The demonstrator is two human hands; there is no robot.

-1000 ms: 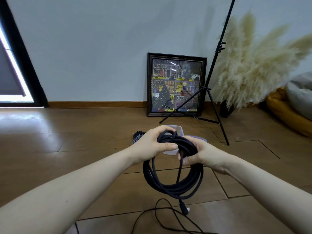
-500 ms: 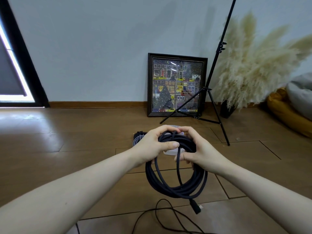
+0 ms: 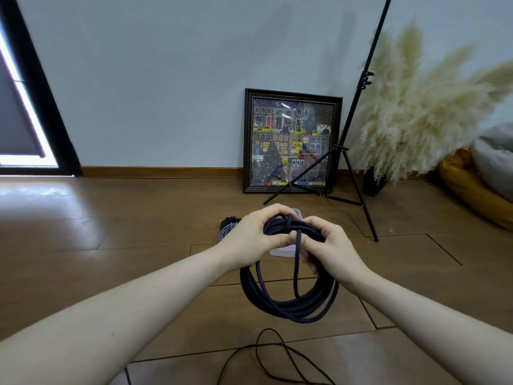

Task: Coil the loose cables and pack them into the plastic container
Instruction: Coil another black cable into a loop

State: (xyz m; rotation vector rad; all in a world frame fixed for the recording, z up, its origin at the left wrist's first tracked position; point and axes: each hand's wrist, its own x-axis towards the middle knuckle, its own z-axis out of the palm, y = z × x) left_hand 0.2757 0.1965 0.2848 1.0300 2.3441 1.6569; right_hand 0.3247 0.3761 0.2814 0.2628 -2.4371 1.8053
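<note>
A thick black cable [image 3: 288,304] hangs as a coil of several loops above the wooden floor. My left hand [image 3: 249,237] grips the top of the coil from the left. My right hand [image 3: 333,245] holds the top from the right, with the cable's free end running down between its fingers and across the loops. Behind my hands sits the clear plastic container [image 3: 283,251], mostly hidden. A small bundle of coiled cables [image 3: 227,225] lies on the floor left of it.
A thin black cable [image 3: 266,357] sprawls loose on the floor close to me. A framed picture [image 3: 291,140] leans on the wall, beside a black tripod stand [image 3: 355,162], pampas grass [image 3: 410,107] and cushions [image 3: 477,184] at right.
The dangling end with its plug has been drawn up off the floor and now runs across the coil. My right hand moved up over the top of the coil.
</note>
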